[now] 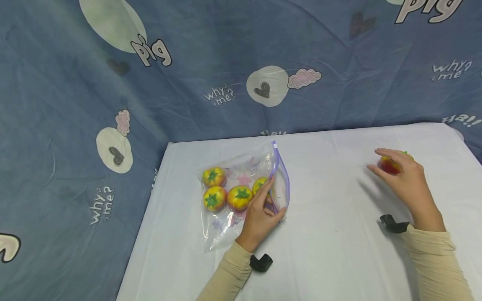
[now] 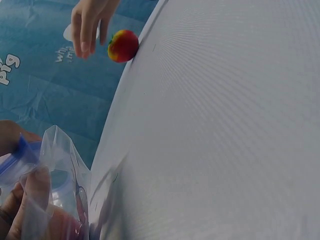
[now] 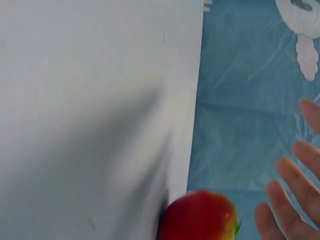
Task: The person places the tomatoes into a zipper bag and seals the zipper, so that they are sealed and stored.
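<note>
A clear zip bag (image 1: 222, 228) with a purple zip edge lies on the table, its mouth facing right and spread apart. Several red-and-yellow tomatoes (image 1: 239, 197) with green star-shaped tops are inside it. My left hand (image 1: 260, 221) grips the bag at its mouth, thumb on the near zip edge and fingers further along it. At the right, another tomato (image 2: 123, 46) rests on the table. Beside and above it hovers my right hand (image 1: 404, 179), fingers spread and partly covering it in the head view. A gap separates those fingers (image 3: 295, 187) from the tomato in the right wrist view.
White cloth covers the table (image 1: 331, 242). Behind it and to the left hangs a blue printed curtain (image 1: 211, 54). A black wrist camera mount (image 1: 261, 263) is on the left wrist, and a similar mount (image 1: 393, 224) on the right.
</note>
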Motion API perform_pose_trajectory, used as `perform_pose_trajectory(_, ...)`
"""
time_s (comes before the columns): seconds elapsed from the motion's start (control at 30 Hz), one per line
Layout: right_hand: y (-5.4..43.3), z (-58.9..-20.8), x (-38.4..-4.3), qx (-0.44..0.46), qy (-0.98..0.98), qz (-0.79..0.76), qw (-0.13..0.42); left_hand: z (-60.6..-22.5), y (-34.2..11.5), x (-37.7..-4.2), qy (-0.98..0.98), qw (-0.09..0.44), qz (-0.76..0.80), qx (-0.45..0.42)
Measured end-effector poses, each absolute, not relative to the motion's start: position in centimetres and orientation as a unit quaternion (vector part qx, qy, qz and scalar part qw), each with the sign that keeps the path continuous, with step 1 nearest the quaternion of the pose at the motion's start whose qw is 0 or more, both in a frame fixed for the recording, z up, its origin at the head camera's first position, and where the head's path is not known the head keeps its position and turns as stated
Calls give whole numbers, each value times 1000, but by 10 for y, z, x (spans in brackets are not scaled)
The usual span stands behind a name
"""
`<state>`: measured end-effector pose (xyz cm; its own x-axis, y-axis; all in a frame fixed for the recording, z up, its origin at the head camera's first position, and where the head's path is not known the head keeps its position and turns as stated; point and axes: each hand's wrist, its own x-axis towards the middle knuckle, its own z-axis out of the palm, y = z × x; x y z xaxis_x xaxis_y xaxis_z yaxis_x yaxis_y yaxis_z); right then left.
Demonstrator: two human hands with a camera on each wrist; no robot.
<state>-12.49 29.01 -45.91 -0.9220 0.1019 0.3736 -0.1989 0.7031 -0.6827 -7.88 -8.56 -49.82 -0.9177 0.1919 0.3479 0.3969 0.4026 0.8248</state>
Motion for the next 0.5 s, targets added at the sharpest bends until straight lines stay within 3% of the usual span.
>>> perform_pose_trajectory(0.33,308,-461,-126,-94,-900,385,180,-499,-86,-79,-830,107,-516,-182)
perform_pose_trajectory(0.5,315,-463,-127,-141,-906,370,147,-498,-85,-79,-829,106,-518,-184)
